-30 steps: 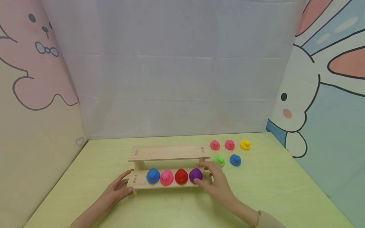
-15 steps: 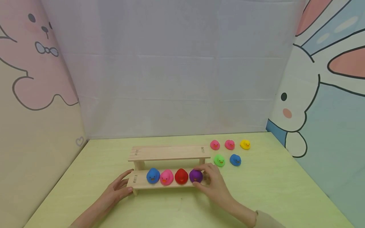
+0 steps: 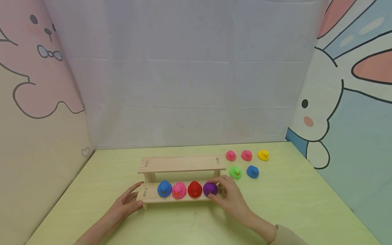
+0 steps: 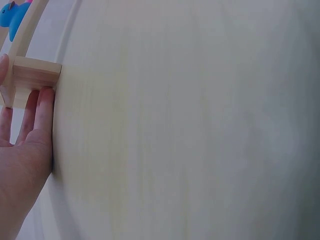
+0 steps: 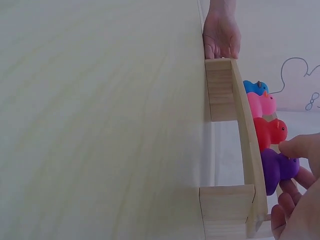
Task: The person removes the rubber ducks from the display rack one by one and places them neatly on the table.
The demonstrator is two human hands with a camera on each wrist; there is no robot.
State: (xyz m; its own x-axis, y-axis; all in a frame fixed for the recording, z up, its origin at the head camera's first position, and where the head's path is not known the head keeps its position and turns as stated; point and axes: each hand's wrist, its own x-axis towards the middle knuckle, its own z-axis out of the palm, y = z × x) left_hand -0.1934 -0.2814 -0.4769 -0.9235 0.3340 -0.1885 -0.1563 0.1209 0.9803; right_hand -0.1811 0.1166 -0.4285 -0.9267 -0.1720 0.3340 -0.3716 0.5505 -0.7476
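Head view: your right hand has the purple duck pinched between thumb and index finger, the gap closed to the duck's width. The duck appears seated on the lower board of the wooden shelf. Left of that grip, in order, stand the red duck, the pink duck and the blue duck. Your left hand grips the far end of the same board, thumb in front, index finger behind. The upper board lies beyond both hands. Past your right grip, on the table, are two more pink ducks, a yellow duck, a green duck and a second blue duck. Judged from this, four ducks are lined up and five remain off the shelf.

Left wrist view: your fingertips meet the shelf leg; whether you apply pressure, I cannot tell.

Right wrist view: the red duck is just beside the pinched purple one. Placement looks nearly finished, with your release of this duck outstanding.
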